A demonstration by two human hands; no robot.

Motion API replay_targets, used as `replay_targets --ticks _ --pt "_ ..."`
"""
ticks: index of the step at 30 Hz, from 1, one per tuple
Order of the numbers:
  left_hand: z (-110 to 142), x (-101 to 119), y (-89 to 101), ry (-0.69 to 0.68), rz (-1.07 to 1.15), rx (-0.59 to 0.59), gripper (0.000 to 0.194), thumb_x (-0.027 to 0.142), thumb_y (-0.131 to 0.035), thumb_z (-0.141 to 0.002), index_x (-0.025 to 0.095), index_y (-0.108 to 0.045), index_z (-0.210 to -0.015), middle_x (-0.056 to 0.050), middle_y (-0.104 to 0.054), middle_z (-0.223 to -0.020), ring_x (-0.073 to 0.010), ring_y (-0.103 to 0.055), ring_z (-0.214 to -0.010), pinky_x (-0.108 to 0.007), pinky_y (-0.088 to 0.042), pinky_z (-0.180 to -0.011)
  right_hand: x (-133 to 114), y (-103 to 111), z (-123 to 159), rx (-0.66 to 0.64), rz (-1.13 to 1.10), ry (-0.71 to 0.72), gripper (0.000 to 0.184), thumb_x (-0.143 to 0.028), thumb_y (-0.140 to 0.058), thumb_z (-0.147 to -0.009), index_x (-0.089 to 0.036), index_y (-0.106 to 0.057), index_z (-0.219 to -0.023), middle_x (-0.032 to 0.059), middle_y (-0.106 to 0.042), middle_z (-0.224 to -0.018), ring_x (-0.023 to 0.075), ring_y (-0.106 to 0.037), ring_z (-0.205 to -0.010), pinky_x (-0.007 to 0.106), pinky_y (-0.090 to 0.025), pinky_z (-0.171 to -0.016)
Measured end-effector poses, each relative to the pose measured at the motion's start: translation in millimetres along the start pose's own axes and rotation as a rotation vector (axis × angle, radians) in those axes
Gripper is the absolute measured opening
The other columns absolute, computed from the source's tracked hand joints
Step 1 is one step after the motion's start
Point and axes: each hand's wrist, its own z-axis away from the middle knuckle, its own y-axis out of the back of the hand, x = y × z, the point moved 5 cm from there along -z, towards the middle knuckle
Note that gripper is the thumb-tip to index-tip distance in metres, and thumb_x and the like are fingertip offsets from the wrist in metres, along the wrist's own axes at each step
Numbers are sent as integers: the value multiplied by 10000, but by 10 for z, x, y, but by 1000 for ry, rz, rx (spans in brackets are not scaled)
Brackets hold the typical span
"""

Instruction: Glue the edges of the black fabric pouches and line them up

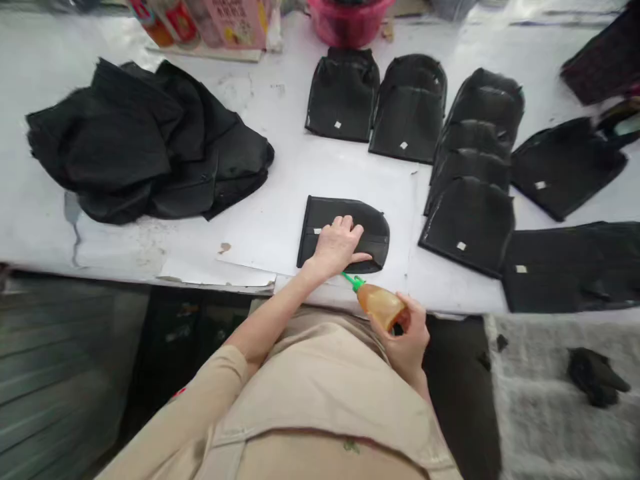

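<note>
A black fabric piece (373,223) with one rounded end and a small white tag lies flat near the table's front edge. My left hand (336,248) rests on it, fingers spread and palm down. In my right hand (411,337) is an amber squeeze bottle (383,305) with a green nozzle, tilted so that its tip points left. That tip is close to the lower edge of the piece, partly behind my left wrist; whether it touches cannot be seen.
On the left of the white table (280,247) lies a heap of black fabric (145,147). Several similar tagged pieces (407,107) lie in overlapping rows at the right. A pink basin (350,23) and a pink box (237,23) stand at the back.
</note>
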Motion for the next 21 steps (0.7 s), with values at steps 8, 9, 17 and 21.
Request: replay_targets --ticks 8,9,17,21 --pt "30 -92 33 -24 271 33 459 535 -743 -839 178 -658 -1115 -126 -603 -1166 -278 -572 -1094 -349 -514 -827 20 -34 -26 -17 -5 20 619 -410 -851 -731 -191 -588 -1246 120 -709 -1111 235 -721 -861 325 -612 -645" --pt "52 -139 72 -48 381 60 431 512 -732 -859 191 -657 -1136 -108 -603 -1170 -254 -586 -1081 -329 -521 -821 17 -36 -28 -18 -5 22 621 -410 -851 -730 -190 -588 -1248 121 -708 -1111 233 -720 -856 324 -611 -643" --pt "409 -798 239 185 525 293 183 306 -656 -928 203 -666 -1080 -38 -633 -1021 -164 -625 -872 -285 -517 -806 -57 -35 -71 -11 3 34 597 -435 -836 -741 -178 -596 -1223 112 -705 -1060 211 -706 -808 304 -604 -619" --pt "606 -988 85 335 414 286 181 263 -647 -921 205 -654 -1092 -35 -643 -1001 -163 -620 -814 -289 -497 -790 -99 -58 -84 -21 -1 77 595 -418 -842 -741 -179 -592 -1226 111 -700 -1058 215 -707 -829 303 -606 -635"
